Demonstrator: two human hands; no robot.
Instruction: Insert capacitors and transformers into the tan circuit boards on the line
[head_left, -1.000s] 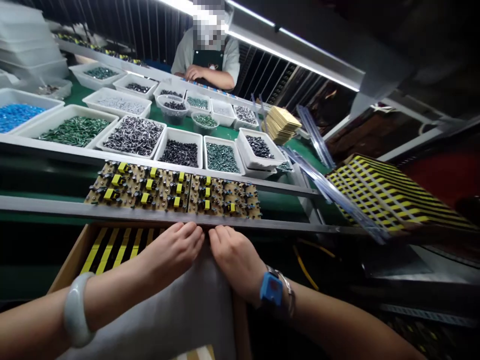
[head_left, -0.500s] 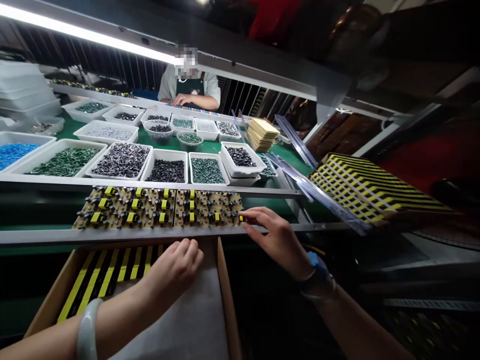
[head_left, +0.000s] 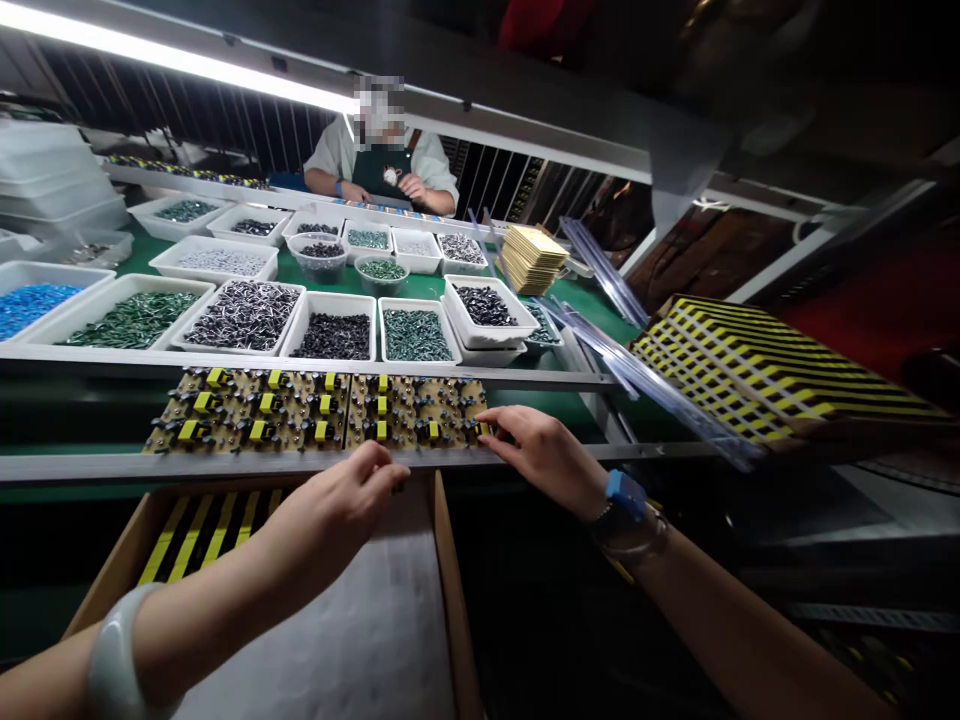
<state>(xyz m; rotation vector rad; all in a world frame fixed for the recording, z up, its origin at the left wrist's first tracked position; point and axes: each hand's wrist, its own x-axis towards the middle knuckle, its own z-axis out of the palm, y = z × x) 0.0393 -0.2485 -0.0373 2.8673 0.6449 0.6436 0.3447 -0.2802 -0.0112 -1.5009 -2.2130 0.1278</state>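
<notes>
Circuit boards (head_left: 296, 410) lay in a row behind the front metal rail (head_left: 225, 466) in the head view. At their right end, the right hand (head_left: 551, 450) pinched a small yellow-and-black block (head_left: 482, 428). The left hand (head_left: 352, 495), above the open carton (head_left: 452, 590), pinched a dark piece (head_left: 398, 487), mostly hidden.

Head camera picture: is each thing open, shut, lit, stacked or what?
Right hand, closed on a yellow block.
Left hand, fingers bunched; grip unclear.
Right circuit board, partly fitted with yellow blocks.
Cardboard box, open, holding yellow-and-black things.
Lamp, lit.
White tubs, stacked.
</notes>
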